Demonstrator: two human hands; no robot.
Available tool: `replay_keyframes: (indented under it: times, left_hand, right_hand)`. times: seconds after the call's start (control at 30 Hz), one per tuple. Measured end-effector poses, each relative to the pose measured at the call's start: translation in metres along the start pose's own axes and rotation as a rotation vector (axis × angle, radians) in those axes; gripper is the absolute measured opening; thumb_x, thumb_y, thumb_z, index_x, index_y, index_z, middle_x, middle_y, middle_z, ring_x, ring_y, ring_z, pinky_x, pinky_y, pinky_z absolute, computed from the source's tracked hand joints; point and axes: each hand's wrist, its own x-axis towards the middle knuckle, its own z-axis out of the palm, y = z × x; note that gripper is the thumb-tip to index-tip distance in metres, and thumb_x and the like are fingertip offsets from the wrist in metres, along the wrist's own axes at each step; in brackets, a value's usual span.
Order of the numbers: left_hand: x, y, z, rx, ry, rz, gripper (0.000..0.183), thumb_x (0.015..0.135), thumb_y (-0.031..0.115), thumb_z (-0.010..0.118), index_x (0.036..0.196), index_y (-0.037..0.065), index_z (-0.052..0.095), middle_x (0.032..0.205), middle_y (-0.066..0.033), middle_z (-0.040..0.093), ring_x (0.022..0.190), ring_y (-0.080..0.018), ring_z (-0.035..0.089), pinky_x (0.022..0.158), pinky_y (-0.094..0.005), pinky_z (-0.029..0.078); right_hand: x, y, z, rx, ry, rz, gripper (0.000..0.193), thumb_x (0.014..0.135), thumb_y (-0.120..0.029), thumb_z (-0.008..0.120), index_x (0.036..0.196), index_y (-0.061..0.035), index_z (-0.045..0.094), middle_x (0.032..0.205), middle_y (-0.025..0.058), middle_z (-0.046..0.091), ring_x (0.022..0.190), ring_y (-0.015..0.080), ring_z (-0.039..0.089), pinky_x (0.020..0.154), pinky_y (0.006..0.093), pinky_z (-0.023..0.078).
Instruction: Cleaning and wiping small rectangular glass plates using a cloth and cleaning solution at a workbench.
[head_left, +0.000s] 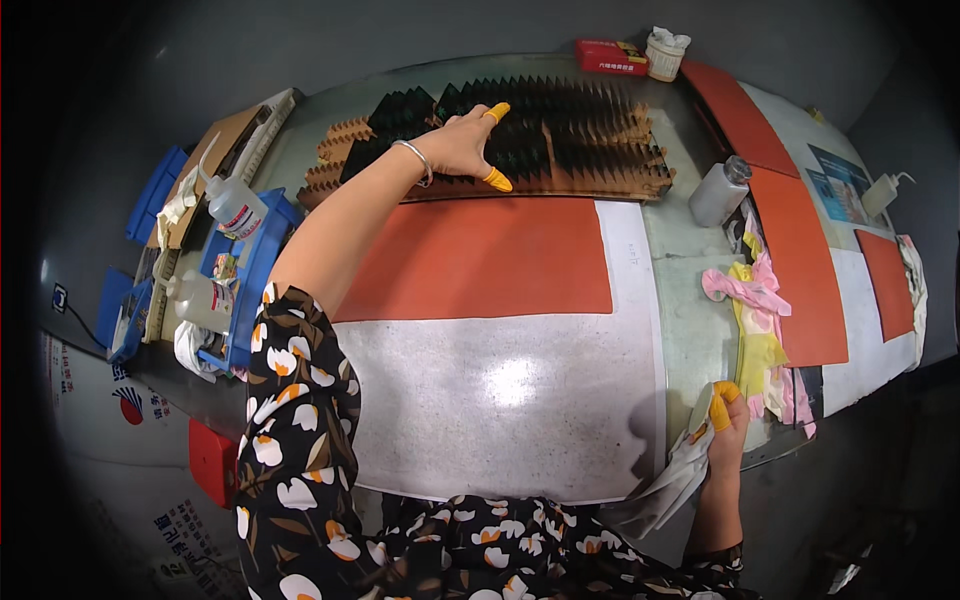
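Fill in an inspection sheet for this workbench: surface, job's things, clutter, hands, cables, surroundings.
Surface: grey metal bench with an orange rubber mat and a white sheet.
Job's things: black-and-brown rack of upright slotted cards; pale cloth.
Clutter: white squeeze bottles, blue trays, pink and yellow rags, red box.
Hands: left hand on the rack; right hand grips the cloth.
Cables: nothing seen.
Surroundings: dark floor.

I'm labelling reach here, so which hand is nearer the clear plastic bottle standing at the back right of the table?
Left. The left hand rests on the dark serrated rack, short of the clear plastic bottle; the right hand grips a white cloth at the near edge.
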Motion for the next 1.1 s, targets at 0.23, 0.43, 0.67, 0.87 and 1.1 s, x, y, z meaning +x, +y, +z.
replay_keyframes:
  times: [0.23, 0.43, 0.67, 0.87, 1.1]
  left_hand:
    - [0.010, 0.003, 0.003, -0.009, 0.012, 0.031, 0.106, 0.059, 0.043, 0.077, 0.137, 0.000, 0.018, 0.119, -0.0152, 0.037, 0.102, -0.0306, 0.047, 0.084, -0.0357, 0.043]
    - [0.012, 0.007, 0.005, -0.072, 0.011, 0.051, 0.105, 0.058, 0.044, 0.077, 0.136, 0.000, 0.022, 0.121, -0.0159, 0.037, 0.105, -0.0315, 0.046, 0.087, -0.0363, 0.042]
    - [0.008, 0.020, 0.002, -0.084, 0.102, 0.099, 0.100, 0.058, 0.044, 0.077, 0.135, 0.003, 0.027, 0.125, -0.0140, 0.036, 0.113, -0.0352, 0.039, 0.094, -0.0409, 0.036]
    - [0.009, 0.020, 0.003, -0.133, 0.130, 0.116, 0.093, 0.060, 0.044, 0.074, 0.132, 0.003, 0.032, 0.126, -0.0134, 0.037, 0.112, -0.0337, 0.040, 0.096, -0.0393, 0.032]
    - [0.000, 0.025, 0.005, -0.138, 0.194, 0.121, 0.084, 0.062, 0.036, 0.075, 0.130, 0.006, 0.036, 0.126, -0.0115, 0.040, 0.117, -0.0324, 0.038, 0.097, -0.0383, 0.033]
  right_hand:
    - [-0.001, 0.000, -0.001, 0.001, 0.015, 0.023, 0.021, 0.085, -0.017, 0.056, 0.101, -0.0040, 0.050, 0.072, 0.0007, 0.053, 0.050, 0.0088, 0.051, 0.040, 0.0219, 0.044]
    - [0.000, 0.001, -0.001, 0.009, -0.001, -0.003, 0.020, 0.086, -0.016, 0.055, 0.100, -0.0040, 0.050, 0.072, 0.0003, 0.053, 0.051, 0.0077, 0.050, 0.040, 0.0217, 0.044]
    - [0.001, -0.003, 0.003, 0.024, 0.017, 0.017, 0.018, 0.086, -0.015, 0.055, 0.099, -0.0038, 0.050, 0.070, 0.0001, 0.052, 0.051, 0.0073, 0.050, 0.040, 0.0212, 0.044]
    - [-0.001, -0.006, 0.006, 0.017, 0.026, 0.023, 0.019, 0.086, -0.016, 0.055, 0.100, -0.0040, 0.050, 0.070, -0.0001, 0.052, 0.051, 0.0078, 0.050, 0.040, 0.0212, 0.044]
    - [-0.006, -0.001, 0.003, -0.022, 0.034, 0.018, 0.019, 0.086, -0.016, 0.054, 0.101, -0.0045, 0.050, 0.070, 0.0000, 0.052, 0.050, 0.0081, 0.050, 0.039, 0.0225, 0.044]
